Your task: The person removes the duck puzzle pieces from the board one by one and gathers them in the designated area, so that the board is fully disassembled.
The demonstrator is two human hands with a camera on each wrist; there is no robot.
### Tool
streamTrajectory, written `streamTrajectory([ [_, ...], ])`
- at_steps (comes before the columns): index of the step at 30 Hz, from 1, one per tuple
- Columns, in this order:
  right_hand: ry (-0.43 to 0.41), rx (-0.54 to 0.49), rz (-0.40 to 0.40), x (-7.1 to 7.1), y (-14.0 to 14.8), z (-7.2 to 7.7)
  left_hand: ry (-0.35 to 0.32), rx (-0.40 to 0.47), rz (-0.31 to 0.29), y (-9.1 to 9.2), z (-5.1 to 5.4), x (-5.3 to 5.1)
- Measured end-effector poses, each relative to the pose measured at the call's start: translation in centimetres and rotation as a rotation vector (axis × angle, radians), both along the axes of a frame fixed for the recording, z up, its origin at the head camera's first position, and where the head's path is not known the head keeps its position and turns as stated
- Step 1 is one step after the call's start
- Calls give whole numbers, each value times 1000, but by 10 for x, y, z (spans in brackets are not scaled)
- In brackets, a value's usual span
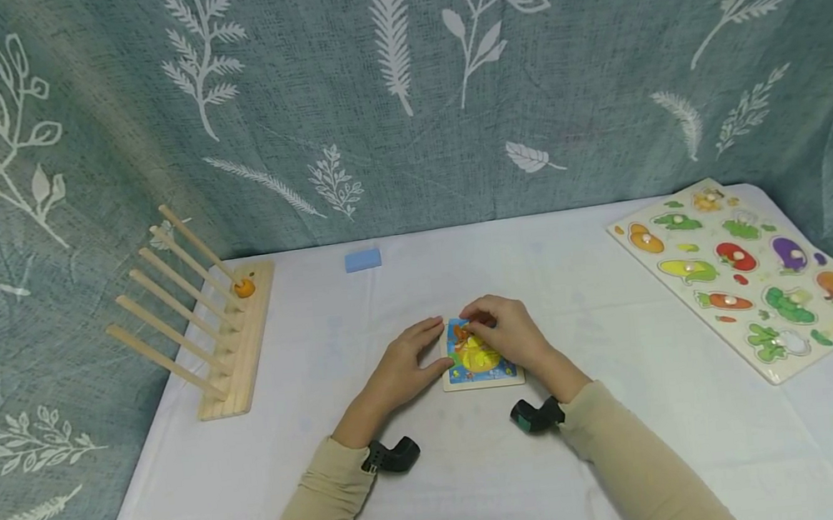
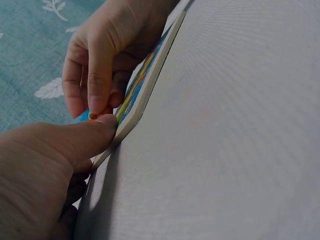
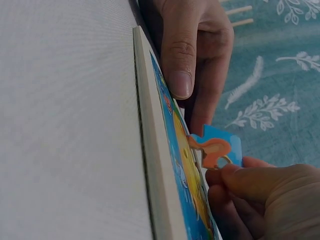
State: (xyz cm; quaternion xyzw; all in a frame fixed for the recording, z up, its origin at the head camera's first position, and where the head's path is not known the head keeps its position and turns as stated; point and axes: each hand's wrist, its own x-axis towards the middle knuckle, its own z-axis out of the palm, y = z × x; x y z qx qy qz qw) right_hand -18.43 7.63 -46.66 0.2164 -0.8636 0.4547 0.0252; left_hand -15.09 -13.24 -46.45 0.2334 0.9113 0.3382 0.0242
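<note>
A small jigsaw puzzle board [image 1: 484, 384] with a wooden rim and a blue and yellow picture lies flat on the table. Between thumb and fingertips, my right hand [image 1: 504, 327] pinches a blue and orange puzzle piece [image 3: 215, 145]. The piece is tilted up over the board's upper part in the right wrist view. My left hand [image 1: 406, 366] rests along the board's left side, its fingers fairly straight and its thumb touching the edge. In the left wrist view, the left thumb [image 2: 92, 137] partly covers the piece.
On the left stands a wooden base [image 1: 249, 360] with several slanting pegs and an orange bead [image 1: 244, 288]. A blue block [image 1: 363, 260] lies at the back. A vegetable peg puzzle [image 1: 753, 278] lies at the right. A patterned curtain [image 1: 443, 148] hangs behind the white table [image 1: 568, 266].
</note>
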Motion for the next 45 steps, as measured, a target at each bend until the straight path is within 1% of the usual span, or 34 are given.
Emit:
streamTrajectory([
  [4,1,-34,-12,0,-1,0,4,-5,0,-1,0,0],
  [9,-40,-110,-25,1,-1,4,0,-7,2,-2,0,0],
  [12,-59,-125,-36,1,1,7,-5,-13,-1,-1,0,0],
  [18,-83,-90,-71,-3,11,16,-20,-16,6,0,0,0],
  [25,-145,-50,-124,-11,38,23,-19,-21,18,-1,-1,1],
  [29,-176,-28,-151,-15,57,23,-12,-26,14,0,-2,0],
  [33,-191,-6,-161,-19,75,21,-3,-29,10,0,-2,0],
  [36,-207,14,-170,-22,87,19,-12,-26,9,1,-1,1],
  [40,-232,28,-183,-25,98,18,-25,-35,15,1,0,2],
  [45,-252,42,-194,-29,107,16,-23,-35,17,0,2,2],
])
